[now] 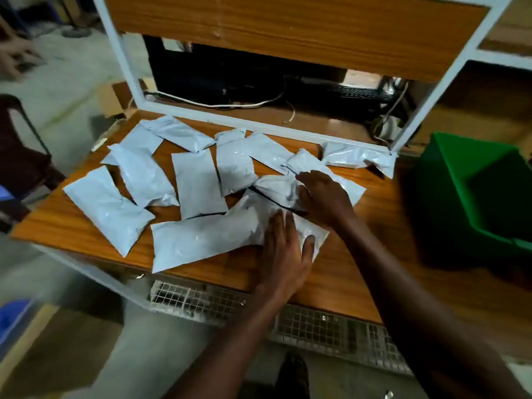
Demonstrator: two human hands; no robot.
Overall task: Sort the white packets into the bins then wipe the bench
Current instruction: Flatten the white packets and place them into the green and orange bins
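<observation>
Several white packets lie scattered over the wooden bench (339,283). My left hand (285,251) rests flat, fingers spread, on the near packet (201,240) at the bench's front middle. Just beyond it, my right hand (322,197) presses down on a crumpled packet (276,187), fingers curled over its edge; whether it grips the packet is unclear. More packets lie to the left (106,208) and at the back right (357,156). A green bin (472,191) stands at the right of the bench.
A white metal frame (126,67) with a wooden shelf rises behind the bench; cables and dark equipment sit beneath it. A wire mesh panel (201,300) hangs under the bench front. A dark chair (23,156) stands at the left, a blue object (11,318) on the floor.
</observation>
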